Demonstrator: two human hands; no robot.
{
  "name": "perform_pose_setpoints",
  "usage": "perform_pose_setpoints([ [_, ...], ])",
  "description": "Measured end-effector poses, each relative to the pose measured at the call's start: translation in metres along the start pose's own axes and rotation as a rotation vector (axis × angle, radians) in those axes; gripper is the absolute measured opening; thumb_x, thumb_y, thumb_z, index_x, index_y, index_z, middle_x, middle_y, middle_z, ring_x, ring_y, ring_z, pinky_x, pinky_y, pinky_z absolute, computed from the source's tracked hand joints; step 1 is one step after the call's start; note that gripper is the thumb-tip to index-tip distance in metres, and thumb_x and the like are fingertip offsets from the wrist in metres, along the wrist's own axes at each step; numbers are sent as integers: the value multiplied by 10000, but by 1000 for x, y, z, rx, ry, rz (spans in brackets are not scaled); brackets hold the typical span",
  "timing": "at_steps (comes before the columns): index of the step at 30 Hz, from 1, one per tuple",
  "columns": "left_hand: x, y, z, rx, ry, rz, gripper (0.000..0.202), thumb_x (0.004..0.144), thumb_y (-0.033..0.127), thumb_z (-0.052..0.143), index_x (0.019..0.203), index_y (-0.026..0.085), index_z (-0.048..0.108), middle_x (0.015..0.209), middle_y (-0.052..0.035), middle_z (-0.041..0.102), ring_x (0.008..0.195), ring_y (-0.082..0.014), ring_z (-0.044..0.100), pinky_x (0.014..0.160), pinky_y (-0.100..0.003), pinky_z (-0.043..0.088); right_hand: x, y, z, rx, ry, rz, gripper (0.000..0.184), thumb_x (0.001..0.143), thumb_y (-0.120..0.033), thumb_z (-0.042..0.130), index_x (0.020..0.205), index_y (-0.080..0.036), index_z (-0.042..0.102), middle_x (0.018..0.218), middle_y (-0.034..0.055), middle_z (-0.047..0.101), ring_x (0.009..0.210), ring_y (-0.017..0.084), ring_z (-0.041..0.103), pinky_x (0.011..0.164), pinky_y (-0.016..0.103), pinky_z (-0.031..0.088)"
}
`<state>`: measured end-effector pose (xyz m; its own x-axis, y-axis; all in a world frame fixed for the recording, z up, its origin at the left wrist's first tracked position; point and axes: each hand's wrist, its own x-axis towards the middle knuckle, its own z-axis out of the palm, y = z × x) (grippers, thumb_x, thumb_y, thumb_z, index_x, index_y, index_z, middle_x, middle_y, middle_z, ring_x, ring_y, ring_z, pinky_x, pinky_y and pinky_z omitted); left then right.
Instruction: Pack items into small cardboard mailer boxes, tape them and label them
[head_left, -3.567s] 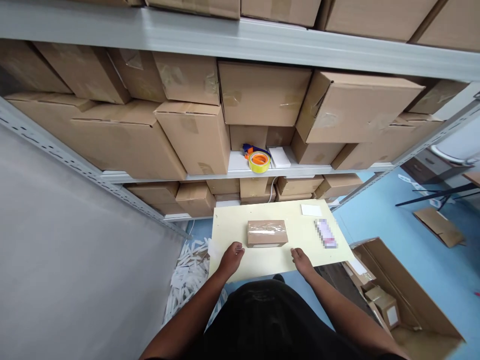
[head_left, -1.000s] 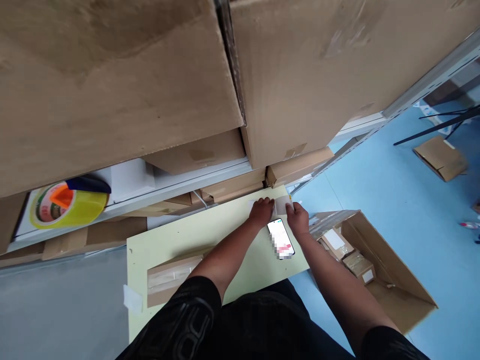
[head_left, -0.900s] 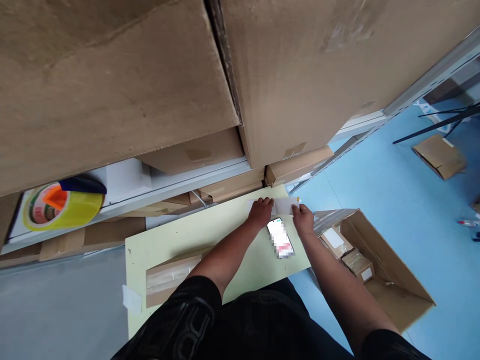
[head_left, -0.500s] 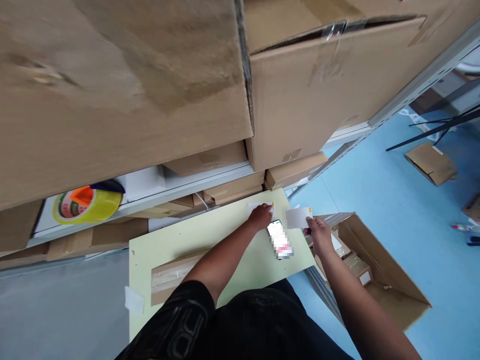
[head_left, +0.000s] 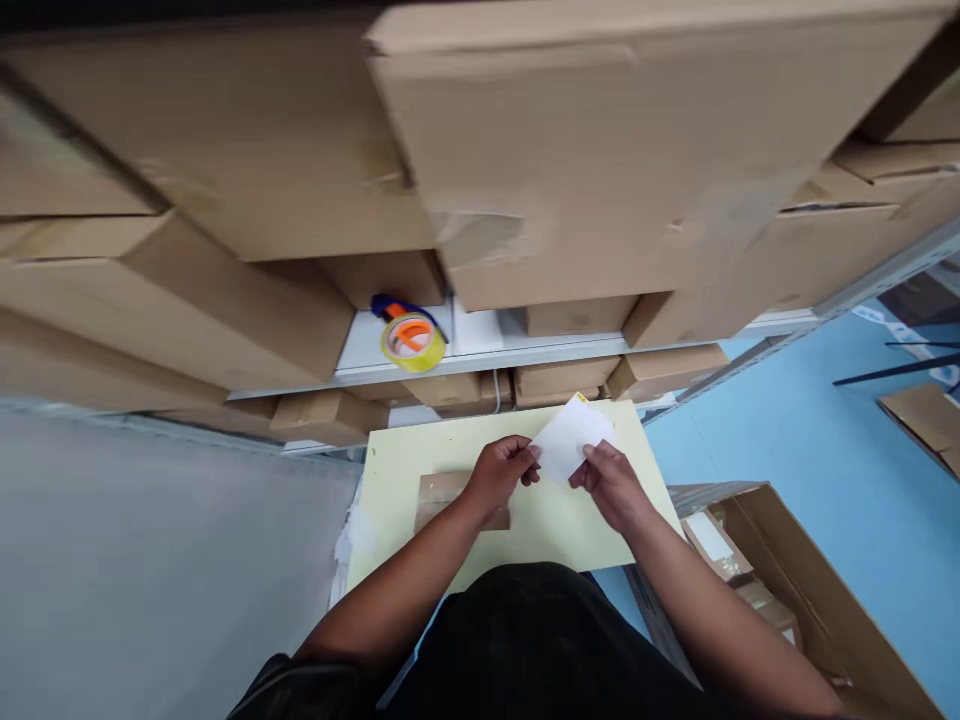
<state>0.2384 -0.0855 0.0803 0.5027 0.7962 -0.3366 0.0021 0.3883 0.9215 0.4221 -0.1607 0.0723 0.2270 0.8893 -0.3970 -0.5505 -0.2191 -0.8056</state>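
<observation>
Holding a white label (head_left: pixel 566 440) with both hands, raised just above the far part of the pale yellow counter (head_left: pixel 555 530). Left hand (head_left: pixel 501 470) is pinched closed on the label's left edge, with the fingers curled in. Right hand (head_left: pixel 609 482) is pinched on its lower right edge. The label is tilted, one corner pointing up toward the shelf (head_left: pixel 525 350).

A small taped cardboard box (head_left: pixel 439 490) lies flat on the counter, just beside and partly under the left wrist. A yellow tape roll (head_left: pixel 411 340) with an orange and blue dispenser sits on the shelf, between large stacked cartons (head_left: pixel 562 160). An open carton (head_left: pixel 795 570) stands on the blue floor (head_left: pixel 750 430) right of the counter, with smaller boxes inside.
</observation>
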Motion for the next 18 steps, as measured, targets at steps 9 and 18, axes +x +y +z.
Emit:
perform_pose_setpoints([
  [9, -102, 25, -95, -175, -15, 66, 264, 824, 395, 720, 836, 132, 709, 771, -60, 724, 627, -162, 675, 612, -286, 506, -63, 44, 137, -86, -83, 81, 303, 734, -401, 854, 853, -164, 710, 681, 26, 664, 569, 146, 542, 476, 263, 393],
  [18, -143, 33, -139, -178, 0, 113, 230, 799, 370, 723, 806, 143, 692, 703, -27, 699, 585, -143, 645, 620, -293, 519, -87, 62, 180, -148, -120, 95, 316, 707, -389, 888, 835, -157, 718, 655, 20, 646, 543, 137, 524, 444, 257, 397],
])
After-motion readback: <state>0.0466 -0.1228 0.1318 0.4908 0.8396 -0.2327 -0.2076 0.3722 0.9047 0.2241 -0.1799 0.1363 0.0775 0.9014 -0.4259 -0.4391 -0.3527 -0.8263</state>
